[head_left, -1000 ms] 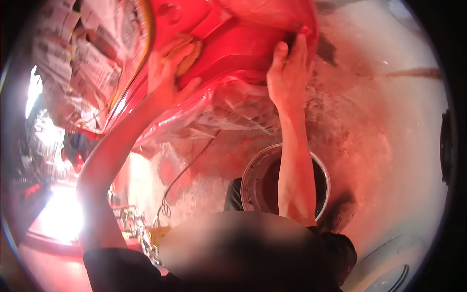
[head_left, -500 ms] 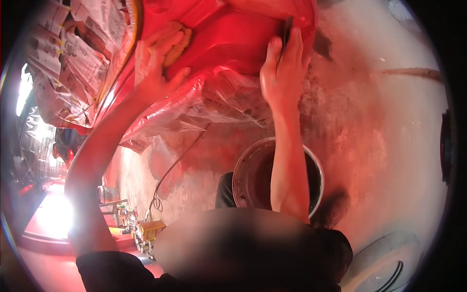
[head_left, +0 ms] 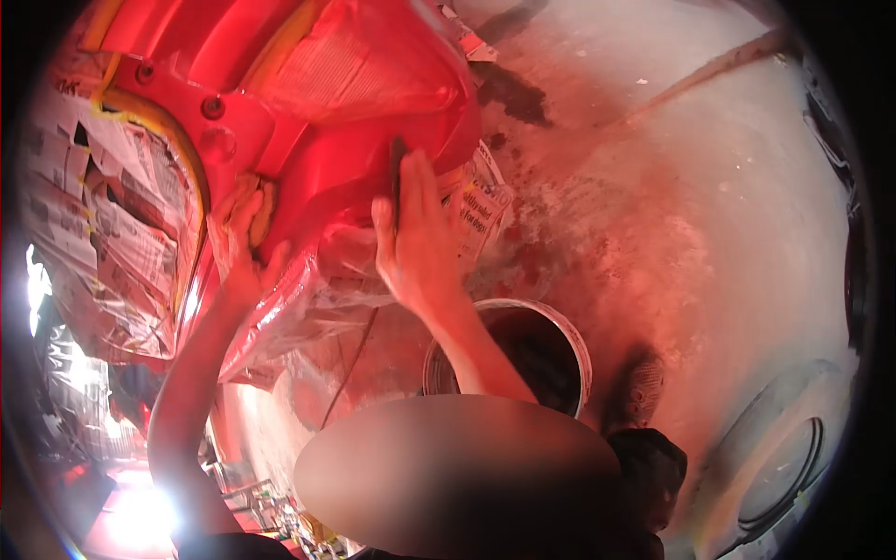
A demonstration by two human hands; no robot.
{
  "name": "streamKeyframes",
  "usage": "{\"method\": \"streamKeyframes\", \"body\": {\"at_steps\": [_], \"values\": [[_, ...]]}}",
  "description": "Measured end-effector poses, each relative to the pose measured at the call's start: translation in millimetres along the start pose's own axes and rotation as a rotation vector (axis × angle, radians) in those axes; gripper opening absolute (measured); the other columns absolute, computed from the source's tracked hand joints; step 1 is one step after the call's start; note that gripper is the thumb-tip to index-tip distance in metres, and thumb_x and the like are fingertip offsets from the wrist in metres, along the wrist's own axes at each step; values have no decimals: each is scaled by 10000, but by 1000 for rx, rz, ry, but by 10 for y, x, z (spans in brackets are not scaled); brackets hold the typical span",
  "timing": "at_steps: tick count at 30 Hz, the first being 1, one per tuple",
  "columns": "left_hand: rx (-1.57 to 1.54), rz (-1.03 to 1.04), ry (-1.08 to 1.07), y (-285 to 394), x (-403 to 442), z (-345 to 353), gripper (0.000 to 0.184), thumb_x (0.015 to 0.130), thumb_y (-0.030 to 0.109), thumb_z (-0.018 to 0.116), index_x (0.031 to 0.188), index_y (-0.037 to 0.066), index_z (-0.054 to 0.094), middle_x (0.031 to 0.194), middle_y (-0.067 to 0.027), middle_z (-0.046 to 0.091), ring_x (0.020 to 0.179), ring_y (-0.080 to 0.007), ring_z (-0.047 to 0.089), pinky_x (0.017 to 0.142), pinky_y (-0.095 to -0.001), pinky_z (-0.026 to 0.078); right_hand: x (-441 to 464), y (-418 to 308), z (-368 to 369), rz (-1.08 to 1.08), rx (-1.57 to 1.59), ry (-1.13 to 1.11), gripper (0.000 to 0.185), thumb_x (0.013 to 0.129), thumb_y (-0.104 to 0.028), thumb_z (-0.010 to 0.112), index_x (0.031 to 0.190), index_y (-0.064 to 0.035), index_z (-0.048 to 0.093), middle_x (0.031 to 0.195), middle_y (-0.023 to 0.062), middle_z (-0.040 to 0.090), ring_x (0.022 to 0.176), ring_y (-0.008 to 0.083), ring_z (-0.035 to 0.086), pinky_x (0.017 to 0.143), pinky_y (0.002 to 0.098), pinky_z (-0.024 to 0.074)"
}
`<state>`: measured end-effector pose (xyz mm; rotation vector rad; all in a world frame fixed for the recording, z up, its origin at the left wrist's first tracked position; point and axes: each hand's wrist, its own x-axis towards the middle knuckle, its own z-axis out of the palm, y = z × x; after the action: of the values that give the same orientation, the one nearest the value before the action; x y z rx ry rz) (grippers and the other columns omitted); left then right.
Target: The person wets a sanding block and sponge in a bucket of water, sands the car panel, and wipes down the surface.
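A glossy red body panel [head_left: 317,177] fills the upper left, partly masked with newspaper. On its left part, my left hand [head_left: 241,229] presses a yellowish sponge [head_left: 266,213] against the surface, fingers over it and thumb apart. Toward the panel's right end, my right hand [head_left: 411,233] holds a thin dark block [head_left: 397,173] between thumb and fingers, touching the red surface. Newspaper under plastic [head_left: 121,233] with a yellow tape edge lies left of my left hand.
A round bucket [head_left: 583,359] with dark contents stands below my right forearm. Loose newspaper [head_left: 478,205] hangs at the panel's right edge. A cable [head_left: 353,369] runs along the floor. A bright lamp [head_left: 140,513] glows at lower left, near small clutter.
The view has shifted, showing more of the panel. My right hand has come left and lower along the panel with the dark block; my left hand still holds the sponge on it.
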<state>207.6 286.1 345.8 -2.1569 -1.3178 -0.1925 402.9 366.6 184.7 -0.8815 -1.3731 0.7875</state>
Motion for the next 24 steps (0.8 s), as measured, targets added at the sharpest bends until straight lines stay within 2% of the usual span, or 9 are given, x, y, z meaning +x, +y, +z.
{"method": "streamKeyframes", "body": {"at_steps": [2,5,8,11,14,17,20,21,24], "values": [[23,-3,-4,24,-9,-6,670,876,285,746,1439,21,498,1449,-257,506,1319,-401,489,1104,-497,379,-109,-115,-140,94,106,-102,586,1061,-322,507,1495,61,420,1521,285,439,1431,420,425,1163,657,261],[10,2,-7,35,14,-9,664,881,275,743,1444,25,494,1450,-257,497,1325,-406,492,1109,-502,379,79,-20,-143,-44,33,45,596,1034,-295,556,1505,44,418,1533,277,429,1451,413,400,1153,677,249],[-19,-9,-6,55,6,-23,661,878,254,745,1445,26,493,1453,-252,491,1331,-406,489,1114,-506,377,173,121,49,-123,-162,-55,588,1075,-318,481,1544,19,368,1589,234,377,1490,417,345,1179,697,204],[-43,-13,7,19,12,2,659,874,232,748,1444,25,492,1450,-252,489,1338,-409,484,1119,-508,376,57,25,114,-67,-162,-21,617,1074,-355,463,1534,45,368,1591,231,380,1505,412,323,1185,698,186],[-32,-12,-5,37,6,13,659,870,221,750,1442,21,491,1442,-259,488,1341,-413,480,1121,-510,377,377,86,121,76,-258,-28,709,1044,-409,488,1532,86,351,1628,264,299,1529,405,277,1182,722,159],[-26,-6,-2,55,0,-39,666,865,217,757,1442,17,490,1440,-266,486,1340,-418,479,1123,-513,378,293,-74,235,74,-255,-39,736,1046,-429,485,1539,96,331,1644,266,269,1553,391,228,1191,719,133],[-42,0,-3,33,40,5,670,865,218,758,1443,13,488,1443,-266,484,1343,-421,477,1125,-516,376,64,-320,231,-108,-54,-93,729,1057,-436,466,1532,103,339,1645,270,264,1554,386,223,1192,716,138],[-41,-12,-9,39,2,-6,670,866,220,757,1443,12,488,1444,-266,483,1345,-422,476,1126,-516,375,78,-238,151,-122,-170,-125,722,1065,-434,446,1525,112,345,1638,277,277,1547,388,237,1193,711,145],[-41,-11,-6,55,0,-15,667,867,210,753,1445,10,485,1450,-263,477,1356,-427,470,1131,-516,371,378,83,105,75,-200,-85,732,1068,-443,429,1532,115,337,1637,279,282,1546,393,245,1208,688,140]]}}
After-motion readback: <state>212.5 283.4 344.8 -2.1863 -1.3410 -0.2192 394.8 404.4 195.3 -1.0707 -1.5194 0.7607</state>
